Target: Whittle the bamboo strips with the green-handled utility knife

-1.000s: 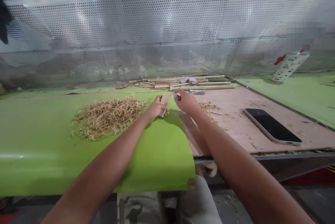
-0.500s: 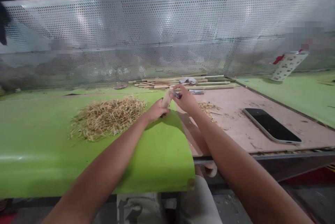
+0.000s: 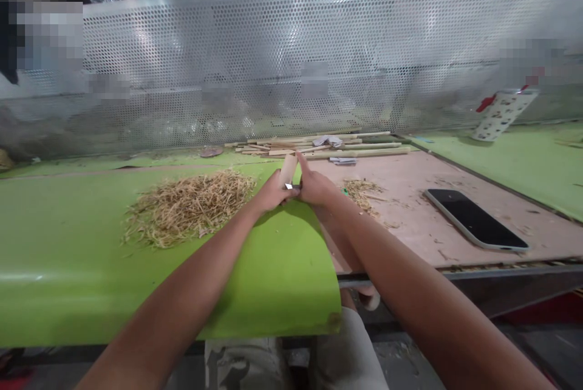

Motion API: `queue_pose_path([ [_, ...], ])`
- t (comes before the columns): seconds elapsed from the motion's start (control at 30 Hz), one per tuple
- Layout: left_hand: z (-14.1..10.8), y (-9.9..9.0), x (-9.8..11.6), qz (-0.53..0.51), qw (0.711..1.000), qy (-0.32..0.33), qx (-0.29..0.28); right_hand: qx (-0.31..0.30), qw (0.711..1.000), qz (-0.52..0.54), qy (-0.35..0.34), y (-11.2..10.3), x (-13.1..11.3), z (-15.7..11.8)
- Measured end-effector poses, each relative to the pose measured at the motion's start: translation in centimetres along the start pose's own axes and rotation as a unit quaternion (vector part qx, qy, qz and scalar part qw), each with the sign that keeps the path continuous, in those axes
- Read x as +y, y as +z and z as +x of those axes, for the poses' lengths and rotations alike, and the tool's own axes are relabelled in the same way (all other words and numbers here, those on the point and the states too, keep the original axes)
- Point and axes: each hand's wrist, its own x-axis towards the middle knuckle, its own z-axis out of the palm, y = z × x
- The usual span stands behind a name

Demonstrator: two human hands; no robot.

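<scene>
A flat, pale wood piece (image 3: pixel 288 170) stands tilted between the 2 hands, above the edge where the green sheet (image 3: pixel 273 274) meets the pinkish part of the worktop (image 3: pixel 392 165). The left hand (image 3: pixel 271 191) grasps it by its lower end, with the upper end free and leaning toward 1 o'clock. The right hand (image 3: pixel 315 186) is closed around a small blade (image 3: pixel 289 186), whose bright tip points to 9 o'clock across the lower part of the wood; its index finger reaches up along the wood's right edge. Whether the blade touches the wood, I cannot tell. A bit of green shows beside the right wrist, and what it belongs to is unclear.

From the wood, a heap of curled shavings (image 3: pixel 189 208) lies between 8 and 9 o'clock on the green sheet. A smaller scatter of shavings (image 3: pixel 363 191) is between 3 and 4 o'clock, close to the right forearm. Loose sticks (image 3: pixel 378 152) lie at 1 to 2 o'clock, with a crumpled pale scrap (image 3: pixel 328 141) on top. Farther out, a phone (image 3: pixel 476 220) rests dark-screened just past 3 o'clock, and a patterned tumbler (image 3: pixel 503 115) leans between 2 and 3 o'clock. The perforated metal panel (image 3: pixel 273 62) spans 12 o'clock.
</scene>
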Motion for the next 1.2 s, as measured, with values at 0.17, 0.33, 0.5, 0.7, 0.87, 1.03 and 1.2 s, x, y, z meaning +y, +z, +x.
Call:
queue_pose_path([
  [0.17,-0.1,0.1,0.2,0.023,1.000,-0.004,0.008,-0.017,0.998,-0.053,0.034,-0.3,-0.6,-0.2],
  [0.33,0.0,0.3,0.4,0.034,0.999,-0.008,0.003,-0.020,0.996,-0.081,0.034,-0.1,-0.7,-0.2],
  [0.5,-0.3,0.9,1.0,0.045,0.998,-0.023,0.035,0.002,0.997,-0.061,0.056,0.0,-0.7,0.0],
  [0.7,-0.1,0.7,0.6,0.031,0.999,-0.022,0.039,-0.007,0.999,-0.037,0.032,-0.3,-0.8,-0.2],
  [0.87,-0.2,0.7,0.7,0.024,0.999,-0.020,0.028,-0.029,0.999,-0.028,-0.003,-0.4,-0.5,-0.4],
  [1.03,-0.4,0.8,1.1,0.034,0.999,-0.031,0.028,-0.031,0.999,-0.028,-0.010,-0.2,-0.1,-0.1],
  [1.2,-0.3,0.9,1.1,0.060,0.997,-0.039,0.041,-0.017,0.998,-0.048,0.045,0.0,-0.5,0.0],
])
